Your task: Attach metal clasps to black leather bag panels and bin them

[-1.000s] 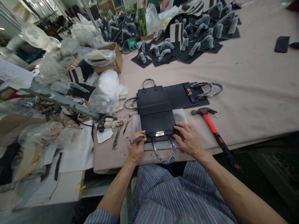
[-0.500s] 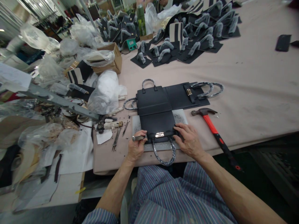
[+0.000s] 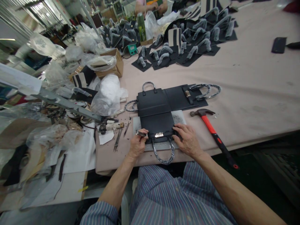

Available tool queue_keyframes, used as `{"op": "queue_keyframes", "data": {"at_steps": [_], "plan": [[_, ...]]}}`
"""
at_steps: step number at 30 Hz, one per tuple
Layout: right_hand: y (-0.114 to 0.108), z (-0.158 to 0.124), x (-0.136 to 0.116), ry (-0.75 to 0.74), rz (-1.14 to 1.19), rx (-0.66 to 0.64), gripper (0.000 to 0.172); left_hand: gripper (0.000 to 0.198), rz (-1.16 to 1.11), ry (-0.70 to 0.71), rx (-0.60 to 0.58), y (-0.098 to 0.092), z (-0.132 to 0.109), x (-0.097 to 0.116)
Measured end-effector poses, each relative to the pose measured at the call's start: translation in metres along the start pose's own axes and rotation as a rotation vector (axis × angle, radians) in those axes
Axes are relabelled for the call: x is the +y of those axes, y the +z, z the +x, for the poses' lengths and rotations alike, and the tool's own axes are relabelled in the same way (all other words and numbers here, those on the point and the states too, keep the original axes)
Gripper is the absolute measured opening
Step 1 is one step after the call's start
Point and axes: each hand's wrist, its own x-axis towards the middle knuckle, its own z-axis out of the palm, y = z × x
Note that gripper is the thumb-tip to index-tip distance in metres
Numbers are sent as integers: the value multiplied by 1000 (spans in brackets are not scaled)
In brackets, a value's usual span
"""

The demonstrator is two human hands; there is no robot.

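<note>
My left hand (image 3: 138, 145) is closed around a short metal punch (image 3: 140, 133) at the left end of the strap on a black handbag panel (image 3: 157, 122). My right hand (image 3: 187, 139) grips the panel's right edge at the strap's other end, thumb towards me. Between the hands sits a shiny metal clasp (image 3: 159, 135). A plastic-wrapped handle (image 3: 164, 161) loops from the panel towards my lap. Under the panel lies a pale, worn board (image 3: 179, 117). The punch's lower tip is hidden by my fingers.
A claw hammer (image 3: 209, 125) with a red and black handle lies to the right. More black bag panels (image 3: 153, 100) lie just beyond. Slim metal tools (image 3: 117, 140) rest at left near plastic bags (image 3: 106, 97). Wrapped handles (image 3: 164, 57) and another person's hands (image 3: 157, 6) are at the back.
The punch in my left hand has tilted, its outer end now nearer my fingers. My right hand keeps its place on the panel. The whole view has shifted slightly.
</note>
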Motion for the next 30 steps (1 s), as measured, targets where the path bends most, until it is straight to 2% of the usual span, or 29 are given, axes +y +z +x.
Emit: {"op": "queue_keyframes", "data": {"at_steps": [4, 9, 14, 17, 19, 22, 23, 25, 28, 30], "plan": [[-1, 0, 0, -16, 2, -8, 32, 8, -37, -12, 19, 5, 1, 1], [-8, 0, 3, -14, 9, -23, 39, 10, -68, -102, 13, 7, 4, 2], [-36, -2, 23, 28, -82, 134, 39, 13, -70, -111, -20, 7, 7, 3], [-57, -11, 48, 178, -254, 195, 42, 13, -62, -98, -20, 7, 6, 2], [-70, -20, 64, 358, -379, 95, 50, 13, -53, -99, -31, 8, 5, 1], [-83, -28, 79, 631, -430, -207, 58, 11, -42, -114, -38, 9, 3, 2], [-86, -27, 81, 705, -398, -276, 55, 10, -42, -121, -38, 10, 3, 2], [-91, -23, 80, 872, -207, -306, 40, 9, -52, -131, -37, 9, 4, 3], [-99, -10, 68, 1127, 372, -249, 15, 8, -79, -137, -35, 8, 5, 4], [-103, -1, 54, 1180, 681, -247, 11, 7, -86, -147, -38, 8, 6, 5]]}}
